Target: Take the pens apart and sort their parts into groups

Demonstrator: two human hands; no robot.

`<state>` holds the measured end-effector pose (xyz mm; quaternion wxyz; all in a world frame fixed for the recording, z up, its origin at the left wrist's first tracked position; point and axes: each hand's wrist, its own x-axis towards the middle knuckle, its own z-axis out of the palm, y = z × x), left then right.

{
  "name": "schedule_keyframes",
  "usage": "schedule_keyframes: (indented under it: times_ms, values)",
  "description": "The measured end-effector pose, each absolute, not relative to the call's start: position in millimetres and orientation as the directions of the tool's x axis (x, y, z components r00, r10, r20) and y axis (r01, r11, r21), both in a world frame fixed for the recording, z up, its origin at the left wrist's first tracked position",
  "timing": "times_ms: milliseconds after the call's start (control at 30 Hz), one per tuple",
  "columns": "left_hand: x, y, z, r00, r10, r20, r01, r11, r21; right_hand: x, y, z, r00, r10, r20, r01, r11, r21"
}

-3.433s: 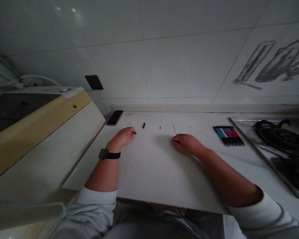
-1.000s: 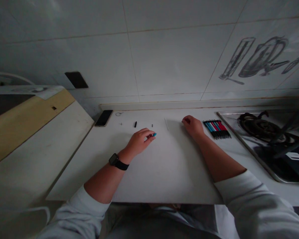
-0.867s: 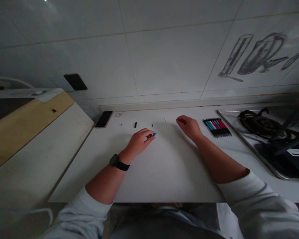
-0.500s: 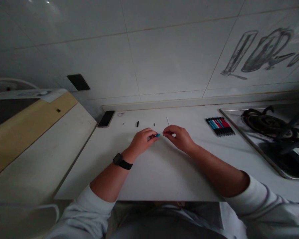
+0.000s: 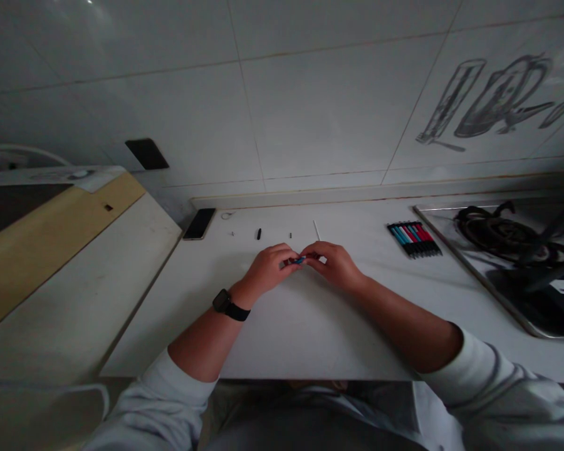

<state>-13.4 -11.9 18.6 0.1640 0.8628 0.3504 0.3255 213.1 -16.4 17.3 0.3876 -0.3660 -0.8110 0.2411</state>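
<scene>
Above the counter (image 5: 286, 338), the fingers of the left hand (image 5: 269, 266) clamp a blue piece (image 5: 300, 260); those of the right hand (image 5: 334, 264) meet its right end, their grip hidden from me. Misaligned pressure could make the piece slip. Just beyond, a knuckle's nudge could roll the white rod (image 5: 316, 230).

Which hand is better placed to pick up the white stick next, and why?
Probably the right hand: it is beside the near end of the white stick. The left hand is farther off, pinching a small blue piece.
</scene>
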Motion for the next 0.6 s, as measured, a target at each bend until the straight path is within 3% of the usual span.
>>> schedule_keyframes:
  times_ms: [133, 333, 600]
  values:
    - [-14.4, -12.1, 20.1, 0.513, 0.712, 0.479, 0.480, -0.701, 0.528, 214.7, -14.7, 12.0, -0.413, 0.797, 0.441, 0.363, 0.588, -0.722]
    - [-13.5, -16.1, 25.3, 0.373, 0.786, 0.494, 0.411, -0.617, 0.672, 215.5, -14.0, 12.9, -0.453, 0.780, 0.432, 0.392, 0.609, -0.689]
    - [-12.8, -18.6, 28.2, 0.401, 0.782, 0.476, 0.334, -0.609, 0.719, 214.0, -16.3, 12.4, -0.497, 0.785, 0.370, 0.428, 0.593, -0.682]
